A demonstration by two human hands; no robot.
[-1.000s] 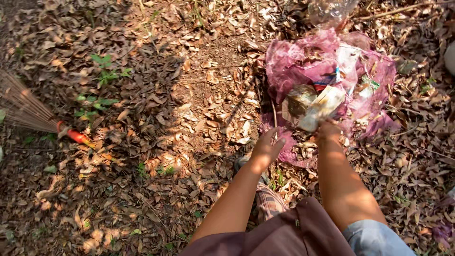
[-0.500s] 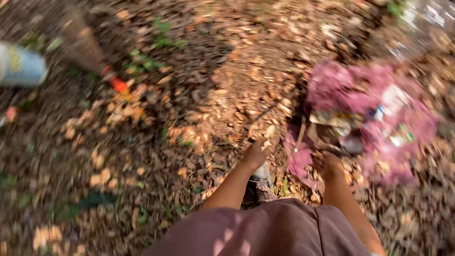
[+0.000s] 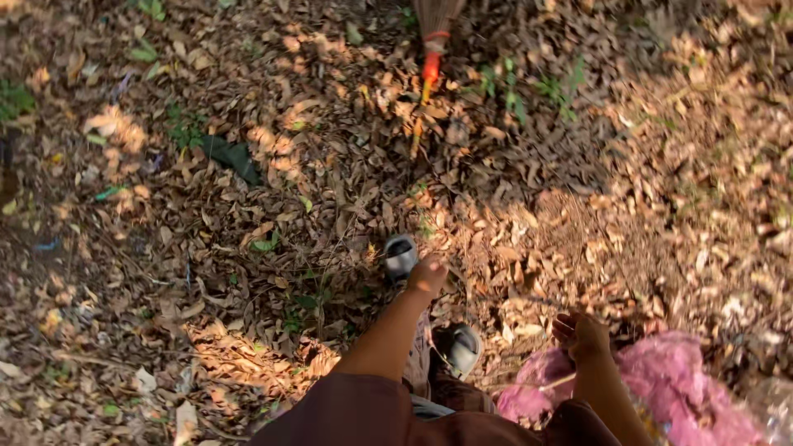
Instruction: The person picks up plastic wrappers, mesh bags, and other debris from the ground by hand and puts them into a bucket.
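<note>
hands both empty: left hand (image 3: pixel 427 277) loosely curled, right hand (image 3: pixel 581 334) above crinkly pink bag (image 3: pixel 669 384).

A pink plastic bag (image 3: pixel 677 388) lies on the leaf-covered ground at the lower right, just beside and below the right hand (image 3: pixel 582 334), whose fingers hang loosely curled above its near edge. The bag is crumpled and soft in outline, a bright magenta-pink, with a thin pale stick lying across its left part. At its far right edge something clear and shiny shows, too blurred to tell. No labels, signs or screens are in view.
</note>
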